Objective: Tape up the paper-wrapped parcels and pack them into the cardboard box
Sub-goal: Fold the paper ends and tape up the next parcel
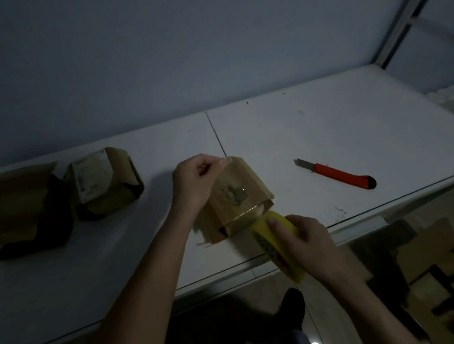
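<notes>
On the white tabletop [322, 142], a brown paper-wrapped parcel [237, 197] stands near the front edge, a strip of clear tape lying glossy over its top face. The left hand [195, 183] pinches the far upper edge of the parcel, fingers curled onto the tape's end, while the right hand [303, 238] is wrapped around a yellow roll of packing tape [272, 245] held just off the parcel's near bottom corner. The step in hand looks like drawing the tape down over the near face; it would go best with the roll kept taut and low so the strip lies flat, the left fingers anchoring the start. An orange-handled utility knife [342, 175] lies well to the right for the cut. A second brown paper-wrapped parcel with a printed label [102, 184] waits at the left, beside an open brown cardboard box [18, 205].
</notes>
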